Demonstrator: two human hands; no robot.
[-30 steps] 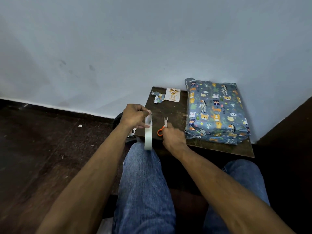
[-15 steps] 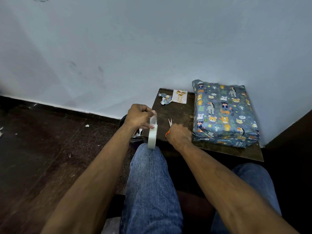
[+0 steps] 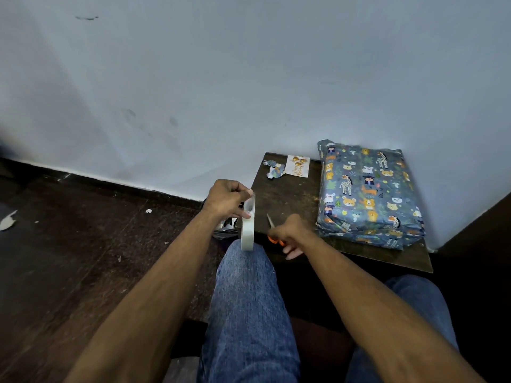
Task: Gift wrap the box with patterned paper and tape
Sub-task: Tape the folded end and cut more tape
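Against a pale wall [image 3: 249,78], the small dark table [image 3: 290,200] carries the wrapped box [image 3: 367,194]. Left hand [image 3: 228,199] pinches the tape roll [image 3: 247,230]; just right of it, the right hand [image 3: 290,230] grips orange-handled scissors [image 3: 272,226].

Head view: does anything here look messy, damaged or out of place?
Slightly. A crumpled scrap of patterned paper lies at the table's far edge beside a small card, and white scraps litter the floor at left. The wrapped box looks puffy and wrinkled at its near end.
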